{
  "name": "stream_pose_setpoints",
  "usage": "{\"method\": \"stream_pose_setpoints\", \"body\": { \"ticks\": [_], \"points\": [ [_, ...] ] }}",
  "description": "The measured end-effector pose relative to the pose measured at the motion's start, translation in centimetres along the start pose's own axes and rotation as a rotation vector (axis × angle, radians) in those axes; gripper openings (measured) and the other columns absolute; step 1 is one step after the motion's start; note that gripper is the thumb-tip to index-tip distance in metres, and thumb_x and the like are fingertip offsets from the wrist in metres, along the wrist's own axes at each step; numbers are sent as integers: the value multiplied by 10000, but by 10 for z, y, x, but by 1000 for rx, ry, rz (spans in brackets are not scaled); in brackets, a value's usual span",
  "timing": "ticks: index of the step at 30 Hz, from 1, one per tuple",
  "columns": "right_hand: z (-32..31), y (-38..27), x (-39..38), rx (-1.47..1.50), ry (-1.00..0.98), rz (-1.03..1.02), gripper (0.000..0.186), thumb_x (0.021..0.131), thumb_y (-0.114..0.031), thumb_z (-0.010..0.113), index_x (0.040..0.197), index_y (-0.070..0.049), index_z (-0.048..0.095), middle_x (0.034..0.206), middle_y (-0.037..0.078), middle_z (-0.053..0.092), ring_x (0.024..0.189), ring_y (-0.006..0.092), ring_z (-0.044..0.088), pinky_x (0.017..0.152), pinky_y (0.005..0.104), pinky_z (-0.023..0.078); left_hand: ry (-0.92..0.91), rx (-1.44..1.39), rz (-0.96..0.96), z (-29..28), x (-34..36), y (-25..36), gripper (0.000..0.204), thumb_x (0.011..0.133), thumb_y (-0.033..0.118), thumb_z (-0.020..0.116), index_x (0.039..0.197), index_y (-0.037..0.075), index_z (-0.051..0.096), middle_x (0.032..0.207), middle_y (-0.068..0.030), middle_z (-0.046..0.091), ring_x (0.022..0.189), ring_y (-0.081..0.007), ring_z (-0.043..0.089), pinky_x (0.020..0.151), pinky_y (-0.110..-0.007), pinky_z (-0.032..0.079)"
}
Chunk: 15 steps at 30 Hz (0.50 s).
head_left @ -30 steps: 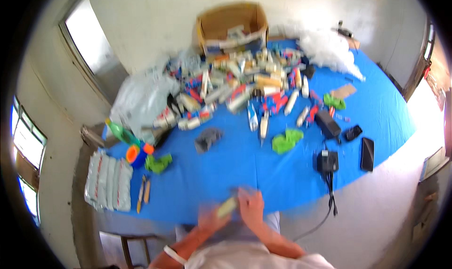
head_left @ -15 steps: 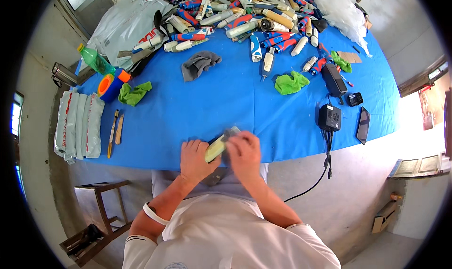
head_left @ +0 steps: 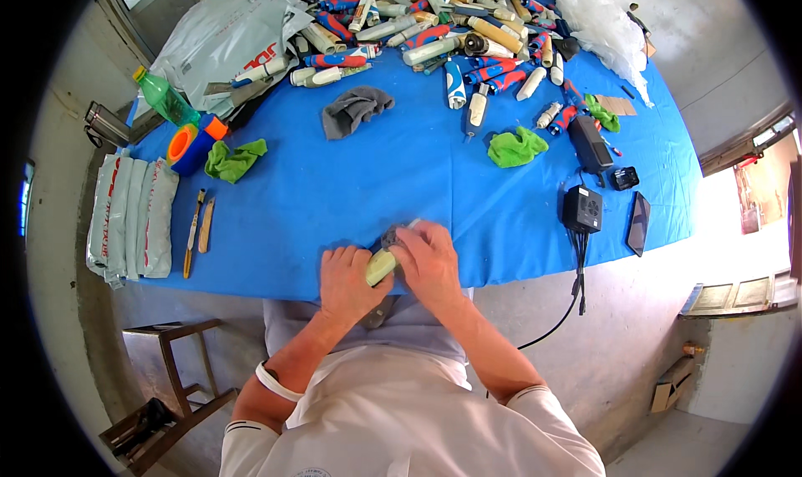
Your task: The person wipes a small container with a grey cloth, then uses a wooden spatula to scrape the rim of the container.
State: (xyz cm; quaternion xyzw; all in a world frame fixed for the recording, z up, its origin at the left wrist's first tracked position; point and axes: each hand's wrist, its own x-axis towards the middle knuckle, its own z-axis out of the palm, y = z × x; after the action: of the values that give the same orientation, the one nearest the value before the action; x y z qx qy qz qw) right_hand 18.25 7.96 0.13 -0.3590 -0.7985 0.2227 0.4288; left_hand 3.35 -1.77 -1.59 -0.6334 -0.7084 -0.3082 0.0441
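Pale yellow piece [head_left: 380,267] in two hands, on the person's side of the crumpled grey cloth [head_left: 357,111]

Both forearms come up from the person's body and lean inward, so the hands meet over the near edge of the blue-covered worktop [head_left: 301,218], straight toward the person from the crumpled grey cloth and slightly to its right. The pale yellow piece is there, tilted, its far end leaning away and to the right.

The left hand [head_left: 344,278] has its back turned up, with the knuckles bent and the fingers curled over; its grip is wrapped around one side of the piece. A white band [head_left: 277,383] circles that arm near the bent elbow. The right hand [head_left: 428,258] arches over the far end, fingers bent and bunched together, its grip pinched on a dark grey wad [head_left: 391,236] pressed against the piece. The wad covers that end, so how far the fingers reach around it cannot be told.

Beyond the crumpled grey cloth spreads a heap of handle-like parts [head_left: 426,32]. To its right lies a bright green cloth [head_left: 518,147], and farther right, nearer the person, a black box with cables [head_left: 582,209]. To its left are a second green cloth [head_left: 236,161] and a green bottle [head_left: 167,99].
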Motion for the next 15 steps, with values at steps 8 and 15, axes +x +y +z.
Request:
{"method": "stream_pose_setpoints", "body": {
  "ticks": [8, 15],
  "points": [
    [-32, 25, 30, 76, 119, 566, 155, 834, -158, 776, 950, -57, 753, 941, 120, 686, 893, 328, 636, 793, 425, 534, 53, 3, 5, 4, 4, -2, 298, 680, 254, 803, 784, 90, 577, 763, -81, 577, 716, -298, 560, 683, -432, 391],
    [6, 16, 0, -133, -65, -239, 127, 844, -149, 769, 947, -76, 752, 912, 118, 687, 857, 312, 633, 760, 419, 525, -24, -12, -25, -1, -1, 2, 305, 686, 264, 808, 797, 87, 585, 769, -83, 583, 731, -295, 566, 700, -430, 392]
  ]
}}
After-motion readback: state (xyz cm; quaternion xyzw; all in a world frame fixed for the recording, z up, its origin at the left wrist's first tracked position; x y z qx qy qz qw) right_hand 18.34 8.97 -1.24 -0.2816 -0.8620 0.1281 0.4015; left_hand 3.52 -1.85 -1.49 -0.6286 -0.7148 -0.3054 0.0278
